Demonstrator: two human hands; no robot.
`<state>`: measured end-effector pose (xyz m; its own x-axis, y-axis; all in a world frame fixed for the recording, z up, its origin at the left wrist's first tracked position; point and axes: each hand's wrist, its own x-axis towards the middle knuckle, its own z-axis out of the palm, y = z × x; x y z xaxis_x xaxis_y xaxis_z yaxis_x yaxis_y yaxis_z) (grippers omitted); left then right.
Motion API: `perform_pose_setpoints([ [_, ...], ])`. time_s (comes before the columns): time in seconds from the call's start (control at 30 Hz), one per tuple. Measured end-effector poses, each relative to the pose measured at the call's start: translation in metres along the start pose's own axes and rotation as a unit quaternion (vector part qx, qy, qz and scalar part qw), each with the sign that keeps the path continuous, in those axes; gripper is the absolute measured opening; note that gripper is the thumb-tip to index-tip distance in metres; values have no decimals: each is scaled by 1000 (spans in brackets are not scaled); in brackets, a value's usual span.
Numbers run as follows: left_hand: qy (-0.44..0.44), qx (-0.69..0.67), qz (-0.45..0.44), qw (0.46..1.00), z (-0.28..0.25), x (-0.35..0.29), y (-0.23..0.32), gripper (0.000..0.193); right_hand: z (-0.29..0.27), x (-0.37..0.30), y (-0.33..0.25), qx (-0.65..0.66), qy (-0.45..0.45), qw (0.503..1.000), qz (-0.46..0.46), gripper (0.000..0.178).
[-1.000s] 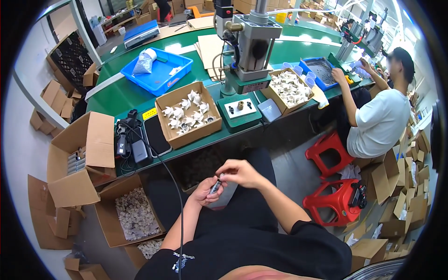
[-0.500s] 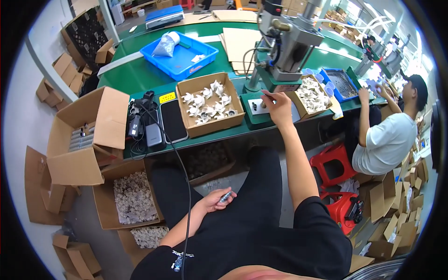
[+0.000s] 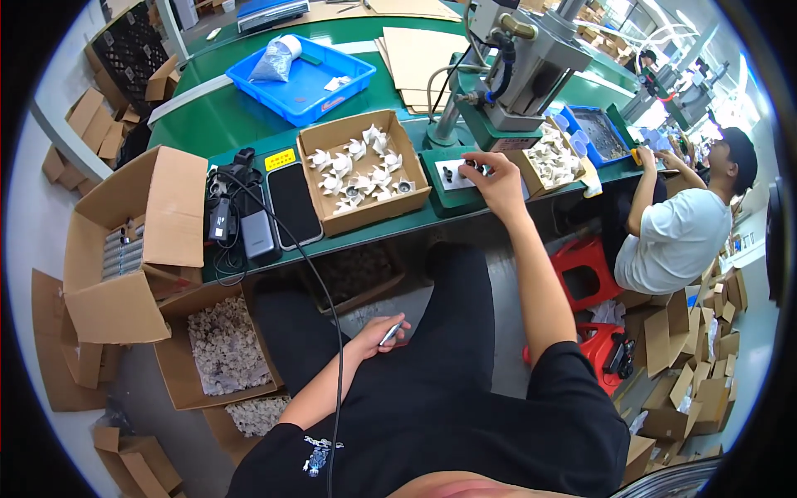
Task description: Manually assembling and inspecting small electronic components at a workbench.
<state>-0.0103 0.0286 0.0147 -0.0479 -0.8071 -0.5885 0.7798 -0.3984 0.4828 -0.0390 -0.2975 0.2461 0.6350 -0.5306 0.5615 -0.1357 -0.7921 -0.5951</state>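
Observation:
My left hand (image 3: pixel 375 335) rests over my lap, its fingers curled around a small silvery metal part (image 3: pixel 390 334). My right hand (image 3: pixel 501 187) reaches to the bench, thumb and forefinger pinched together over a pale metal fixture plate (image 3: pixel 459 176). Whatever the fingertips hold is too small to make out. Dark round pieces stand on that plate, partly covered by the fingers. Above and behind the hand stands a bench press (image 3: pixel 531 75). To the left of the plate, a cardboard box (image 3: pixel 365 217) contains several white finned impellers (image 3: pixel 340 162).
Right of the press sits another box of white parts (image 3: pixel 554 162). A phone (image 3: pixel 292 203), cables and a power bank (image 3: pixel 260 235) lie left. Behind is a blue tray (image 3: pixel 320 110). A black cable (image 3: pixel 320 286) hangs before me. A co-worker (image 3: pixel 677 236) sits at right.
My right hand has lowered toward the fixture plate, its fingertips now at the dark pieces. The left hand stays over my lap, the metal part turned slightly. The whole view has shifted a little.

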Motion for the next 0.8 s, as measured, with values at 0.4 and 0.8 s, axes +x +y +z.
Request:
perform_pose_setpoints([
  [0.4, 31, 95, 6, 995, 6, 2, -1, 38, -83, 55, 121, -293, -194, 933, 79, 29],
  [0.8, 50, 122, 1, 991, 10, 1, -2, 38, -89, 62, 108, -41, 27, 990, 129, 24],
])
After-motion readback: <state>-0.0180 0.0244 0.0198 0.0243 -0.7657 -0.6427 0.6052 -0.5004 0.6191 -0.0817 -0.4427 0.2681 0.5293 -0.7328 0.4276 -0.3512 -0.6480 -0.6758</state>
